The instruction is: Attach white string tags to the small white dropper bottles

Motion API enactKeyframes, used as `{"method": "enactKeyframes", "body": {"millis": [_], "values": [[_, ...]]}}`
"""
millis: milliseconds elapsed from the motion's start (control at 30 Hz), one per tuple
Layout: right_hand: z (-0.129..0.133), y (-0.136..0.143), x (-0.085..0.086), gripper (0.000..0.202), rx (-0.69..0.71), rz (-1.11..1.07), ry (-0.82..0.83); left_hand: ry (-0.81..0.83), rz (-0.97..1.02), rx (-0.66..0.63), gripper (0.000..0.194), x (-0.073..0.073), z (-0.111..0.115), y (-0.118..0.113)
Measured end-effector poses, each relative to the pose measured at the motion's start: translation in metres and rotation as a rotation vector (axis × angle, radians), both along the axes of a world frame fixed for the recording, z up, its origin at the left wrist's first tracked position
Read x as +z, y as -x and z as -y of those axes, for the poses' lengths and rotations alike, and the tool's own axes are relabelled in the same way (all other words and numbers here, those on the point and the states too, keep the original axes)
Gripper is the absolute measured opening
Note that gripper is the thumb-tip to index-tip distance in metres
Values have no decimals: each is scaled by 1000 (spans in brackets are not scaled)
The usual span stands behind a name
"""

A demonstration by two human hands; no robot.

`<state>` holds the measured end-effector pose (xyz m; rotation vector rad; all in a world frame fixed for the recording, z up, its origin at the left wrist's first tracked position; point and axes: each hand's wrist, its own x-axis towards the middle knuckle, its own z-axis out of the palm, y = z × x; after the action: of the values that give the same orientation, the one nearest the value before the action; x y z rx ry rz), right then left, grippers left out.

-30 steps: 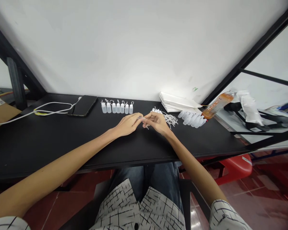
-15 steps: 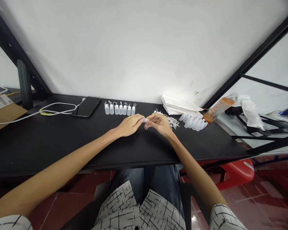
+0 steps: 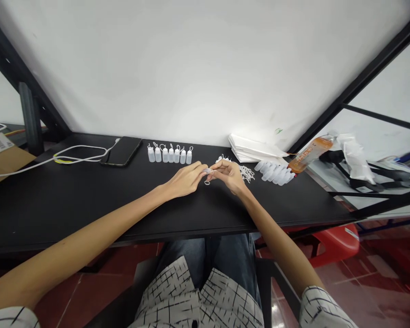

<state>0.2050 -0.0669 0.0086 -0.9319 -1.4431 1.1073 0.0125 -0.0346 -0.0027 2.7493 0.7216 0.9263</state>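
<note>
My left hand (image 3: 188, 179) is closed around a small translucent bottle (image 3: 207, 171) lying on its side, mostly covered by the fingers. My right hand (image 3: 228, 176) pinches a small white cap piece at the bottle's end, and its looped strap (image 3: 207, 182) hangs below the fingertips. Behind my right hand lies a heap of white looped cap pieces (image 3: 248, 173), partly hidden. Several small capped bottles (image 3: 171, 155) stand in a row behind my left hand. To the right, several uncapped translucent bottles (image 3: 275, 173) lie side by side.
White folded sheets (image 3: 253, 149) lie against the wall. An orange-labelled bottle (image 3: 310, 155) lies at the table's right end. A black phone (image 3: 122, 151) with a white cable (image 3: 78, 159) is on the left, beside a cardboard box (image 3: 10, 159). A red stool (image 3: 338, 243) stands below right.
Both hands stay together at the bottle. My left fingers have curled slightly further over it, and the strap loop shows more fully below my right fingertips. The view has shifted slightly.
</note>
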Motion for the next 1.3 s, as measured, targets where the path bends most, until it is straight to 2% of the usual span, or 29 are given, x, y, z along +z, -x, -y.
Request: {"method": "enactKeyframes", "body": {"millis": [233,567,667,733,800,933,1100,1167,1300], "values": [[0,-1,-2,37,0,-36,29,-116,-42,19,31,4,3,1],[-2,-2,-5,37,7,-80,64,-364,-147,67,29,7,3,1],[-2,-2,-4,35,4,-86,63,-386,-165,79,29,7,4,0],[-2,-2,-3,34,5,-83,48,-336,-140,81,29,7,5,0],[-2,-2,0,32,7,-52,18,-219,-76,84,29,5,5,-1],[-4,-5,3,29,2,80,-44,96,59,61,33,3,2,-2],[-5,-6,0,36,43,163,-19,479,190,9,35,5,1,0],[-5,-5,-1,38,52,174,-20,555,222,0,35,6,1,1],[-4,-2,-2,37,26,216,-14,599,250,-5,35,3,1,1]]}}
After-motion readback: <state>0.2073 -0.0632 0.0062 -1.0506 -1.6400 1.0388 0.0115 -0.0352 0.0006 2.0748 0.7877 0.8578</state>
